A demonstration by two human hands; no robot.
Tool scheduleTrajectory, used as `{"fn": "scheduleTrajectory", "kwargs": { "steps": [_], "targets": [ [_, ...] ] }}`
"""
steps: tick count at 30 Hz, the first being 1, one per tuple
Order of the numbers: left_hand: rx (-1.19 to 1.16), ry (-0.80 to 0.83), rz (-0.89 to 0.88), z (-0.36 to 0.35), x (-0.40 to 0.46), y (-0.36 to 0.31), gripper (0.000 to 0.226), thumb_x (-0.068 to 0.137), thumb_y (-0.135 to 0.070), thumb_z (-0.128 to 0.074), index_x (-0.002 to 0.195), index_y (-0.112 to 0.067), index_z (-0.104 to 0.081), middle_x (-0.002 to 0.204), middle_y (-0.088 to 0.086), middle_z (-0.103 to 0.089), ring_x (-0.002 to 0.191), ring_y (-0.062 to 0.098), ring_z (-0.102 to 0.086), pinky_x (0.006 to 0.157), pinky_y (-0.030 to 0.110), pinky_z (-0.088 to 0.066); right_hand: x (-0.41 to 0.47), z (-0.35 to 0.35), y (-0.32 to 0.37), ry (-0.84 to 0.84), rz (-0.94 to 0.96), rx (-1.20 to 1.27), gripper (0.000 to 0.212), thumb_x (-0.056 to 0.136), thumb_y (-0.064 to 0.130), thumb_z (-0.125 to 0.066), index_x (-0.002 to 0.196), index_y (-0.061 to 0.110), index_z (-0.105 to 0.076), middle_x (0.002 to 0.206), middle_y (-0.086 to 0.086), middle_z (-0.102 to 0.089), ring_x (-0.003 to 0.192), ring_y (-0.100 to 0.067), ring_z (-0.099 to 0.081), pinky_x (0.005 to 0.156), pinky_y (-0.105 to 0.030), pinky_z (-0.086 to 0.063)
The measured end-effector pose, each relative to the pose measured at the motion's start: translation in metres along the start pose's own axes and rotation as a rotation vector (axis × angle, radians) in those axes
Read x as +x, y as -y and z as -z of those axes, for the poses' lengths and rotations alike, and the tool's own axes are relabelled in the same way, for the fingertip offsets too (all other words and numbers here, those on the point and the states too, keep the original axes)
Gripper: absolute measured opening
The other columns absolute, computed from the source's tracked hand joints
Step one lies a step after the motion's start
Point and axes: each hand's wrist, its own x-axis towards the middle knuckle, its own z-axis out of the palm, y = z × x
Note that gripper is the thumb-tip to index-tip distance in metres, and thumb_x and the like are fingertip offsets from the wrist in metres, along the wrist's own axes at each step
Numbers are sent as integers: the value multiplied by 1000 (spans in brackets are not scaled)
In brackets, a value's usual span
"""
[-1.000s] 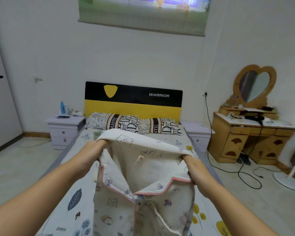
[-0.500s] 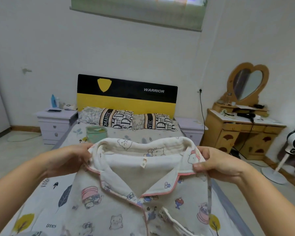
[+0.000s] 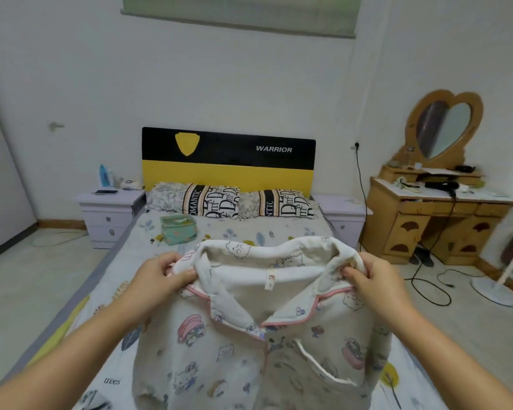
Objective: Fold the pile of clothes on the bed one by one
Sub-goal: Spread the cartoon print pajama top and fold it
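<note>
Bed point(image 3: 249, 235) farther vs. earlier, both hands' grip pinched on pajama top point(image 3: 234, 344) collar, as before.

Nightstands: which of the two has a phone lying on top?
The nightstand on the picture's left, beside the headboard's yellow shield. A phone lies flat on it by a blue bottle; the other nightstand shows no phone.

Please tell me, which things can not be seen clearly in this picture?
- Pajama top: hem cut off by the bottom edge of the head view.
- Bed: the middle is hidden behind the top.
- Left hand, right hand: fingertips hidden in the collar.
- Items on the dresser: too small.
</note>
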Motion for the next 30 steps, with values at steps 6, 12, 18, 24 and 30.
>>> {"fn": "scheduleTrajectory", "kwargs": {
  "steps": [6, 12, 18, 24, 30],
  "targets": [
    [126, 63, -188, 12, -14, -16, 42, 79, -18, -73, 84, -59, -64, 87, -30, -68, 85, -12, -61, 77, 15, -48, -21, 25, 18, -28, 89, -90, 14, 87, 21, -63, 73, 23, -61, 67, 3, -63, 68, -14, -56, 59, -32, -43],
    [196, 22, -219, 33, -33, -56, 29, 79, -15, -71, 68, -42, -71, 75, -17, -72, 64, -4, -62, 59, 16, -47, -37, 68, 55, 11, 128, -111, 16, 83, 26, -67, 67, 24, -63, 63, 4, -63, 62, -12, -57, 50, -27, -38],
    [196, 60, -225, 60, -37, -108, 19, 68, -47, -74, 77, -30, -73, 73, 2, -73, 67, 15, -63, 67, 34, -49, -28, 112, 99, 5, 225, -185, 13, 76, 33, -67, 70, 22, -64, 59, -1, -65, 56, -21, -62, 56, -41, -54],
    [207, -36, -223, 46, -5, -104, 11, 82, -26, -67, 74, -29, -72, 72, -5, -72, 64, 7, -61, 63, 30, -46, 14, 94, 95, 57, 212, -137, 15, 80, 35, -67, 74, 21, -65, 64, -3, -65, 60, -20, -61, 54, -36, -49],
    [449, 62, -2, -14, 26, 19, 11, 84, -29, -66, 74, -26, -69, 67, -8, -68, 64, 8, -58, 56, 23, -39, 36, -34, -6, 259, 25, -115, 25, 83, 31, -66, 65, 15, -57, 58, 0, -55, 56, -16, -50, 49, -26, -30]
  ]
}}
